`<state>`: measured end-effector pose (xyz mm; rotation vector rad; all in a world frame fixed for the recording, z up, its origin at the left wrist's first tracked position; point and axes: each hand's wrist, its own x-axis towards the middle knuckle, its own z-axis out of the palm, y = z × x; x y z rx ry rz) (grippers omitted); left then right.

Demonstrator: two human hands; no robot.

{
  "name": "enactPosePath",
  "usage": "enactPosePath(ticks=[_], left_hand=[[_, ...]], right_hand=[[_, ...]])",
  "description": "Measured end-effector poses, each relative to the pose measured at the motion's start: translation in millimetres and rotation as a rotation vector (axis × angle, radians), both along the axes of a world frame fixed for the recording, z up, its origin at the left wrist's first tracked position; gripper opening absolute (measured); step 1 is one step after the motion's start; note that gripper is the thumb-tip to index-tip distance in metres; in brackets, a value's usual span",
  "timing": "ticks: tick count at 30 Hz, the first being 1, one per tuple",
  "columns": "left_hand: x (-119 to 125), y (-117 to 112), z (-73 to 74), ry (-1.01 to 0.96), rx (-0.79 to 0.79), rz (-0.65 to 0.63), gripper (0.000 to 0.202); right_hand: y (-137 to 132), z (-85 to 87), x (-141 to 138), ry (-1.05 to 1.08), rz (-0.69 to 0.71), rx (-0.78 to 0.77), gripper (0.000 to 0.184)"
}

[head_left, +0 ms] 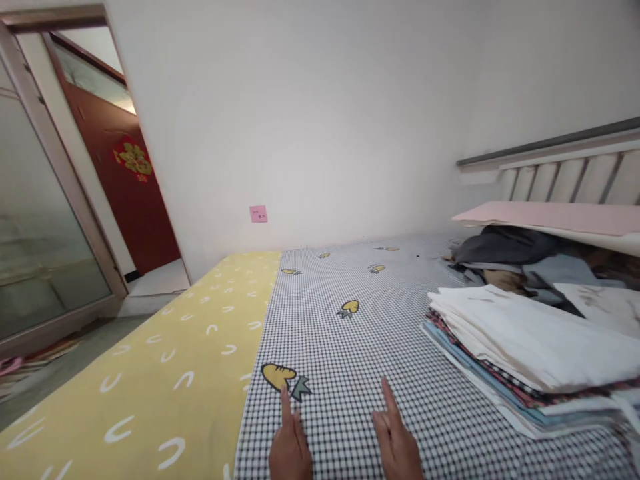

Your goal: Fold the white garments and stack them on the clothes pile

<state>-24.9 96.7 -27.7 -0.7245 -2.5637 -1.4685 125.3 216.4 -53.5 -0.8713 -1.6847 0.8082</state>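
My left hand is over the checked bed sheet, its index finger stretched forward and its thumb beside it. The tip of that finger overlaps the printed carrot on the sheet. To the right, my right hand also points forward with the index finger out and the thumb apart. Neither hand holds anything; the other fingers are mostly hidden beneath. Whether the hands touch the sheet, I cannot tell. A stack of folded fabric, white on top with blue and checked layers below, lies right of my right hand.
Behind the stack are crumpled dark clothes under a pink board or sheet. A radiator runs along the right wall. Yellow patterned fabric covers the bed's left side. A pink note sticks to the wall; a doorway stands far left.
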Motion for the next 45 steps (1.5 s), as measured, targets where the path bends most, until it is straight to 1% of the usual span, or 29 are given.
enactPosePath(ticks=[3,7,11,14,16,18,21,24,27,29,31,33,35,37,42,45], left_hand=[[0,1,-1.6,0.008,0.041,0.015,0.057],[0,1,-3.6,-0.004,0.020,-0.001,0.059],[0,0,-2.5,0.029,-0.012,-0.003,0.058],[3,-2,2.7,0.076,-0.083,-0.023,0.057],[5,-4,7.0,0.101,-0.131,-0.037,0.056],[8,-5,9.5,0.134,-0.154,-0.043,0.056],[9,-4,8.0,0.192,-0.173,-0.037,0.054],[10,-4,3.9,0.217,-0.193,-0.044,0.053],[10,-4,1.9,0.221,-0.207,-0.052,0.054],[10,-4,1.8,0.224,-0.229,-0.048,0.055],[9,-5,2.0,0.242,-0.242,-0.043,0.056],[9,-5,1.9,0.280,-0.228,-0.043,0.057],[8,-4,1.1,0.318,-0.210,-0.043,0.057],[7,-4,-0.2,0.339,-0.206,-0.040,0.056],[7,-5,-2.9,0.348,-0.182,-0.033,0.055],[6,-4,-4.3,0.348,-0.168,-0.031,0.054]], right_hand=[[2,-5.5,-1,0.005,-0.005,0.017,0.066],[3,-10.1,-3,0.021,0.001,0.035,0.066],[3,-5.7,0,0.017,-0.013,0.078,0.067],[2,0.3,7,-0.022,0.015,0.097,0.068],[0,1.4,12,-0.039,0.015,0.099,0.068],[-2,-1.8,16,-0.042,-0.024,0.097,0.070],[-4,-12.6,18,-0.065,-0.066,0.102,0.071],[-1,-23.8,17,-0.116,-0.073,0.134,0.067],[2,-27.4,16,-0.134,-0.095,0.193,0.062],[3,-23.7,15,-0.126,-0.099,0.234,0.060],[2,-16.1,16,-0.117,-0.095,0.241,0.060],[0,-7.0,16,-0.124,-0.089,0.194,0.062],[-2,0.7,15,-0.152,-0.111,0.141,0.063],[-2,5.6,12,-0.197,-0.148,0.133,0.065],[-1,5.7,6,-0.256,-0.229,0.229,0.065],[0,2.1,5,-0.249,-0.207,0.238,0.062]])
